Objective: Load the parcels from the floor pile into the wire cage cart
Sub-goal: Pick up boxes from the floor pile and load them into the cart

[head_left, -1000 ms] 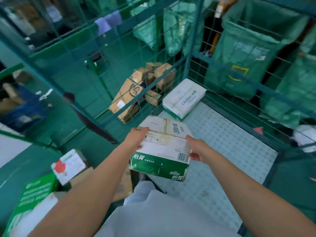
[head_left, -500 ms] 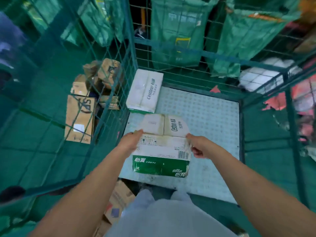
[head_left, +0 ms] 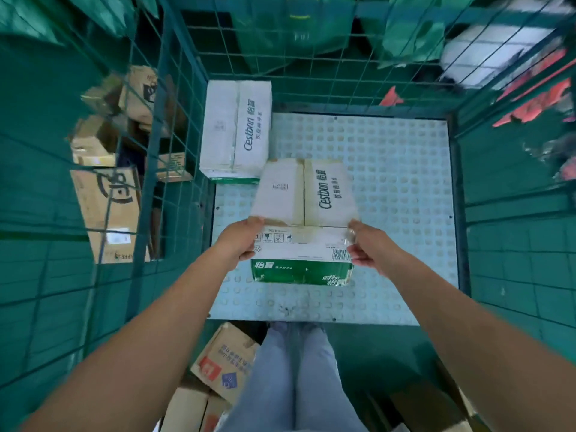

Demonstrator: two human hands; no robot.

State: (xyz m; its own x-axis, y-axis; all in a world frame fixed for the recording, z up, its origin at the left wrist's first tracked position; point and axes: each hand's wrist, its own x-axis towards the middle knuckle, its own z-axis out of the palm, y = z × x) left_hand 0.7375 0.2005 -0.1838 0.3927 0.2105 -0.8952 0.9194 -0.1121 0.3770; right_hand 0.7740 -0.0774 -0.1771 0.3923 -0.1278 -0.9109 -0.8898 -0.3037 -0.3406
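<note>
You are looking down into a green wire cage cart [head_left: 174,126] from its near, open side, with both bare arms stretched out in front of you. Your left hand [head_left: 241,240] grips the near left corner of a white and green Cestbon carton [head_left: 304,219], fingers curled round its edge. Your right hand [head_left: 369,247] grips the near right corner the same way, thumb on top. You hold the carton over the cart's pale studded floor panel [head_left: 389,182], roughly at its middle left; you cannot tell from this angle whether its base touches the panel.

A second Cestbon carton [head_left: 235,132] lies flat in the far left corner of the cart, against the left wire wall. Its near right corner sits just beside the far end of the carton you hold.

Outside the left wall, brown cardboard boxes [head_left: 109,210] lie in a heap on the green floor. Near your legs, in pale blue jeans [head_left: 293,375], more cardboard parcels [head_left: 224,363] sit on the floor. Beyond the far wall hang green sacks [head_left: 414,29].
</note>
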